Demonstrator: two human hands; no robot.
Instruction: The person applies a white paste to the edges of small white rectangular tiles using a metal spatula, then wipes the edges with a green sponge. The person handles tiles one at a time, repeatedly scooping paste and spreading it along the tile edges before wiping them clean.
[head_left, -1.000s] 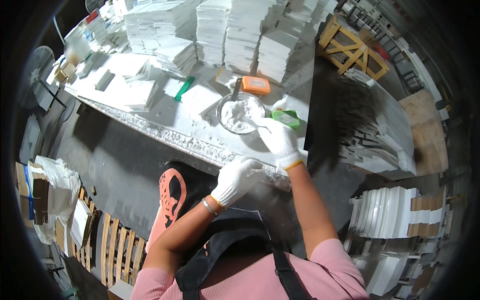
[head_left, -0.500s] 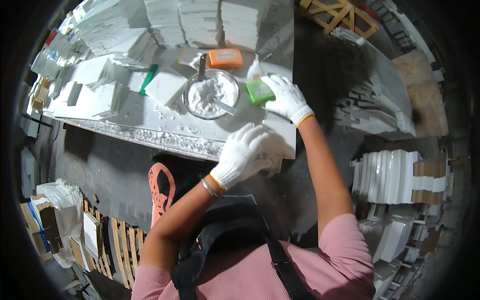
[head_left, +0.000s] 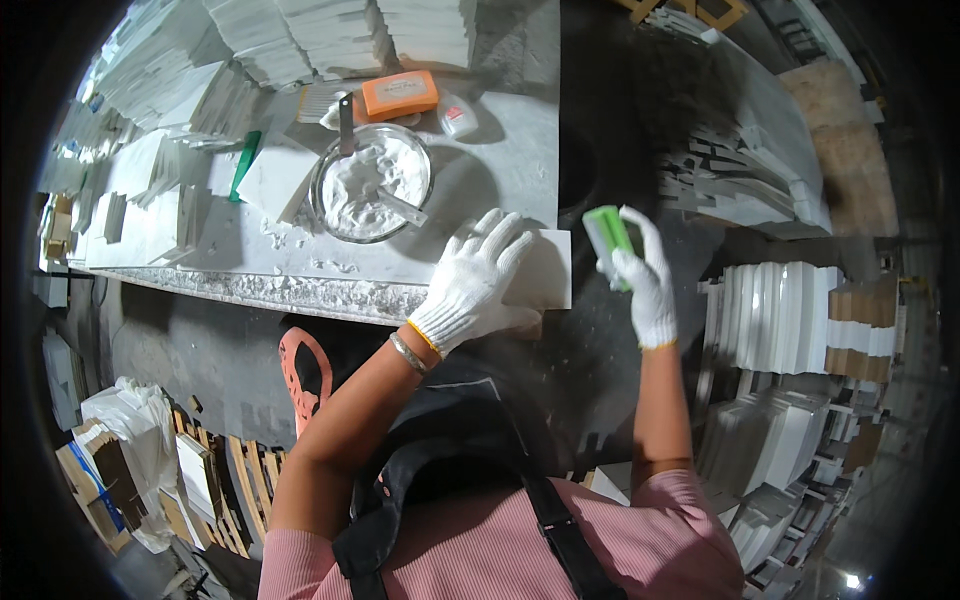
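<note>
My left hand [head_left: 475, 280], in a white knit glove, lies flat with spread fingers on a white tile [head_left: 545, 265] at the front right corner of the white worktable [head_left: 250, 250]. My right hand [head_left: 640, 275], gloved too, holds a green block [head_left: 607, 235] up in the air to the right of the table, off its edge. Behind my left hand stands a round metal bowl [head_left: 372, 185] of white powder or paste with a metal tool resting in it.
An orange sponge block [head_left: 400, 93] and a small white bottle [head_left: 458, 118] lie behind the bowl. A green-handled tool [head_left: 244, 165] lies at its left. Stacks of white tiles [head_left: 330, 35] fill the table's back; more stacks [head_left: 775, 315] stand at right. Wooden pallets [head_left: 215, 485] lie lower left.
My right hand has carried the green block from beside the bowl out past the table's right edge. My left hand has opened flat onto the white tile. The view has moved closer to the table.
</note>
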